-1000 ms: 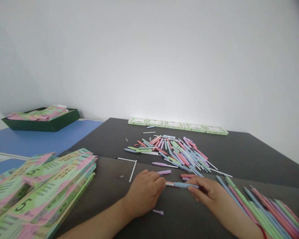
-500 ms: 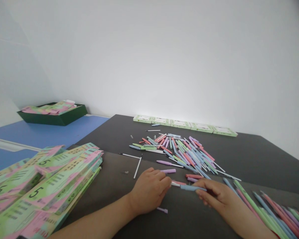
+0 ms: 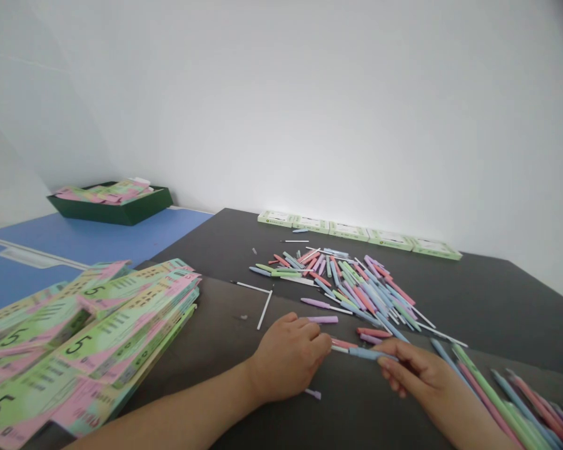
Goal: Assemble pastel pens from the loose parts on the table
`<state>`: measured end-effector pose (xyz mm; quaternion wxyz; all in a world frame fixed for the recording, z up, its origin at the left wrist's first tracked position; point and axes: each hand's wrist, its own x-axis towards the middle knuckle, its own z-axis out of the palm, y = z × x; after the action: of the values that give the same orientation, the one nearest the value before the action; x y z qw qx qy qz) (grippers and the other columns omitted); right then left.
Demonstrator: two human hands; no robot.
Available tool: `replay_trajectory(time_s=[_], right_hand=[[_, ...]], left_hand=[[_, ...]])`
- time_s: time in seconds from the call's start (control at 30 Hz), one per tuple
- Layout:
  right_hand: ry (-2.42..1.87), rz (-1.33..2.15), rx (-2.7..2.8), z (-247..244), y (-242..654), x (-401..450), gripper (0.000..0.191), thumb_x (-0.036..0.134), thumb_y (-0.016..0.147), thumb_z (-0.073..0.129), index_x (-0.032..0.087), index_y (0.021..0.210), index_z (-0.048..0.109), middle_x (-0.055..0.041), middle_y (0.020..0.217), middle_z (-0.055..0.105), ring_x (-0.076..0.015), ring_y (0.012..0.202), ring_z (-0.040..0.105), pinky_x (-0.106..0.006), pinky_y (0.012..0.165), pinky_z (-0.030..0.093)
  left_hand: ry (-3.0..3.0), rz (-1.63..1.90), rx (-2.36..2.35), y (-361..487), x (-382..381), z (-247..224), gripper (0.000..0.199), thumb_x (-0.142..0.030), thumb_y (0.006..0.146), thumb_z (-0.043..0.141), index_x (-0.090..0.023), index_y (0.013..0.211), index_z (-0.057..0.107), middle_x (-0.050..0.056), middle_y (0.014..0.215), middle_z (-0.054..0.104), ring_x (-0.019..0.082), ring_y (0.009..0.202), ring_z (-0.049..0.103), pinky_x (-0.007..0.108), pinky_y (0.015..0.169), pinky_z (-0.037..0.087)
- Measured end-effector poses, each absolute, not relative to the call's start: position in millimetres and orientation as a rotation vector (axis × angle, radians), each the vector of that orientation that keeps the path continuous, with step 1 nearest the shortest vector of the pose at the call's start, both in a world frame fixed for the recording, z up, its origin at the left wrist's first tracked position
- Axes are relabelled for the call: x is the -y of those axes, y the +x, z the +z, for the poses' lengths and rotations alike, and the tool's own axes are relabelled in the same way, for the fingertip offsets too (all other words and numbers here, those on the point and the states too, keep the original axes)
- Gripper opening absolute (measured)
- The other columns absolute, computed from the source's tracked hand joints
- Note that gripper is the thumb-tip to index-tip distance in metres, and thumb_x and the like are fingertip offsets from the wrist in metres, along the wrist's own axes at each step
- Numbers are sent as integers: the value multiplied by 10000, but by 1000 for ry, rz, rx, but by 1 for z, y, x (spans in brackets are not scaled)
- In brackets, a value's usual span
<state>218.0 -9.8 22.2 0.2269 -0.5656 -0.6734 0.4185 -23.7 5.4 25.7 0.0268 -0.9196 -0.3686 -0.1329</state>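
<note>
My right hand point(image 3: 406, 369) pinches a blue pen barrel point(image 3: 366, 353) between thumb and fingers. A white refill point(image 3: 339, 349) runs from the barrel's left end to my left hand point(image 3: 294, 355), whose curled fingers close on its other end. Just beyond the hands lie a purple cap point(image 3: 323, 319) and a red piece point(image 3: 374, 332). A small purple piece point(image 3: 314, 394) lies below my left hand. Behind them spreads a pile of pastel pen parts point(image 3: 356, 284).
Stacked printed packets point(image 3: 89, 340) cover the left side. A green tray point(image 3: 117, 209) with more packets stands at the back left. Several flat boxes point(image 3: 349, 232) line the back edge. More pens point(image 3: 511, 406) lie at the lower right.
The whole view has shifted slightly, so things appear a little farther right. Both hands keep their hold, with the refill still between my left hand and the blue barrel.
</note>
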Motion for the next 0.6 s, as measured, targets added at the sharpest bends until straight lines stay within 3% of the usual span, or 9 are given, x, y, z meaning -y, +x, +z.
replay_trajectory(time_s=[0.37, 0.6], right_hand=[[-1543, 985, 2020, 27, 221, 10, 224, 396, 830, 503, 233, 846, 656, 2, 677, 587, -181, 639, 564, -261, 590, 432], [-1555, 1047, 1922, 34, 217, 9, 231, 426, 785, 539, 237, 742, 662, -10, 609, 588, -187, 585, 576, -255, 545, 477]], left_hand=[[-2819, -398, 1126, -23, -4, 27, 59, -213, 895, 476, -201, 853, 516, -2, 785, 587, 169, 737, 528, 331, 641, 310], [-2781, -449, 1085, -22, 0, 32, 44, -217, 882, 491, -195, 860, 521, 15, 788, 588, 181, 750, 539, 339, 643, 316]])
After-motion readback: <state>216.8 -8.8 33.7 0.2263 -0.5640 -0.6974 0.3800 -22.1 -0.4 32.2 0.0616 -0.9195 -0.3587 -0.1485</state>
